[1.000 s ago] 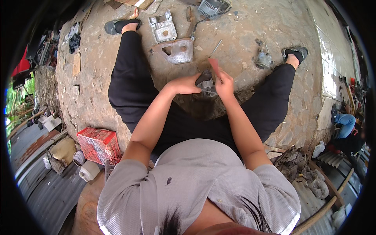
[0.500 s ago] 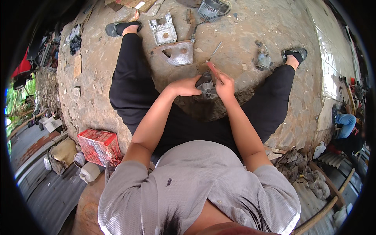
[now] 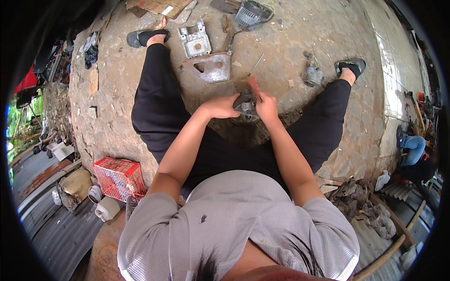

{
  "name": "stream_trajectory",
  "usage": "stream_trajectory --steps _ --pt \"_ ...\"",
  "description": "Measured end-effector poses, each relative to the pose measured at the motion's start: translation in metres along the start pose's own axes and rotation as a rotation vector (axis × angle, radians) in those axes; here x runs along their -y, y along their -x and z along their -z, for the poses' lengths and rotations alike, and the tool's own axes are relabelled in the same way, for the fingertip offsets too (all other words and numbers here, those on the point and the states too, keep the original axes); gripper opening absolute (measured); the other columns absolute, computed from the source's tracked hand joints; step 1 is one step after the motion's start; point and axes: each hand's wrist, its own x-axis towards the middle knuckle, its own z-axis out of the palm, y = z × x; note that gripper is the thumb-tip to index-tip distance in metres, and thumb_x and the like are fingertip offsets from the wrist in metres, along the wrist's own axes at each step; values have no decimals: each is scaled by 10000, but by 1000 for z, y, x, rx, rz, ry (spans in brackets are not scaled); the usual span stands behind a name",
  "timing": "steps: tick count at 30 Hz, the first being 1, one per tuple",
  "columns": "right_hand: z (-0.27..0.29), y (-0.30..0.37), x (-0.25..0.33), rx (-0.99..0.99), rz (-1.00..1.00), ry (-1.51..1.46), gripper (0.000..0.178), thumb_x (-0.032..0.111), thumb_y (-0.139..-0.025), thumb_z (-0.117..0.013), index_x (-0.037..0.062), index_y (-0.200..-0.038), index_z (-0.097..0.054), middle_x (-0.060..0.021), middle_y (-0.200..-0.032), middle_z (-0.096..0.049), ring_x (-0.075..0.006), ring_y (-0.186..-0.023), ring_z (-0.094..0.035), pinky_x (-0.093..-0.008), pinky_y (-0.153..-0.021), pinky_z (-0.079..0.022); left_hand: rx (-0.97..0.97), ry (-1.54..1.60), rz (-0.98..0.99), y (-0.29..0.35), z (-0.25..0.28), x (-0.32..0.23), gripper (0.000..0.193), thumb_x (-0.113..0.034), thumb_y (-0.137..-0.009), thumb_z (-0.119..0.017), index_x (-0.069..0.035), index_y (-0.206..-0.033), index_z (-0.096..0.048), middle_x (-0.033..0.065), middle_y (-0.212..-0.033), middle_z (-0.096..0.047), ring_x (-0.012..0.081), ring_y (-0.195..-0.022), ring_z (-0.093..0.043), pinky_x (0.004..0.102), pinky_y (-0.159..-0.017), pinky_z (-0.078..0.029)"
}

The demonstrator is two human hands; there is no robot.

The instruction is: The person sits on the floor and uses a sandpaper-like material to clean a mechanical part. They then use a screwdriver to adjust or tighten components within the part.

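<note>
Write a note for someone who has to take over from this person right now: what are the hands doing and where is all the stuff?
Left hand: gripping the small dark metal part, held just above the stone floor between the spread legs.
Right hand: on the other side of the part, holding a reddish-handled tool against it.
Lying ahead on the floor: a flat metal cover plate, a grey housing, a finned unit with a wire, a thin rod and a small fitting near the right foot.
Done: several pieces already lie loose.
Left: the part in the hands is being worked on; how far along, I cannot tell.
</note>
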Motion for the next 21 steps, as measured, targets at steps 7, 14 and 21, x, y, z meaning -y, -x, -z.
stream_trajectory --steps 7,14,21 --pt "-10 6 -46 118 -308 135 521 -29 -834 -579 82 -1320 -730 -287 -1047 -728 -482 -1055 -693 -528 -923 -563 64 -18 36 -2 8 -21 900 -322 -870 -711 27 -1621 -358 282 -1372 -665 353 -1207 -686 391 -1016 -521" --pt "-8 2 -18 186 -306 37 614 -23 -840 -557 144 -1418 -683 -288 -1181 -714 -446 -1170 -675 -505 -1017 -535 110 74 95 11 21 -35 950 -353 -869 -720 48 -1635 -327 289 -1356 -670 336 -1202 -688 385 -1005 -526" --pt "-12 2 -25 238 -219 -334 705 -52 -860 -519 85 -1550 -553 -209 -1563 -567 -328 -1483 -515 -387 -1203 -416 25 75 8 -3 4 -5 921 -349 -849 -723 59 -1595 -368 276 -1289 -697 347 -1141 -701 396 -970 -534"
